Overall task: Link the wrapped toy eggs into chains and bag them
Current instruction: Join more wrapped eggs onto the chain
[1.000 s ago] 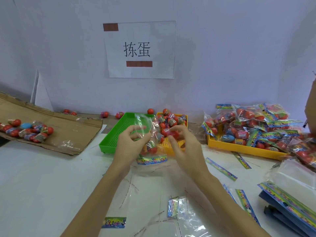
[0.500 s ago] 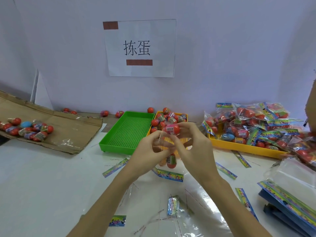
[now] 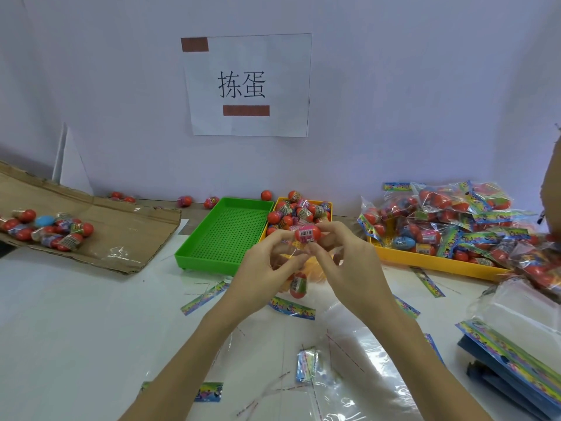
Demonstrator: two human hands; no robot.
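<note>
Since the frame a second ago, both hands have come off the clear bag and lifted toward the yellow tray; the bag with its printed header now lies flat on the worktop. Head view: left hand (image 3: 261, 275) and right hand (image 3: 349, 268) meet in mid-air, fingertips pinching a red wrapped egg (image 3: 307, 233) between them, barcode label facing up. A second wrapped egg (image 3: 298, 284) hangs below in clear film, between the palms. Behind them, a small yellow tray (image 3: 329, 205) piled with loose eggs sits beside an empty green tray (image 3: 226, 235). Filled bags (image 3: 440, 217) heap on a larger yellow tray (image 3: 437, 264) to the right. More eggs (image 3: 48, 229) lie on flattened cardboard (image 3: 121, 220) at left. Empty clear bags (image 3: 349, 360) lie on the white worktop (image 3: 76, 329) near the forearms.
</note>
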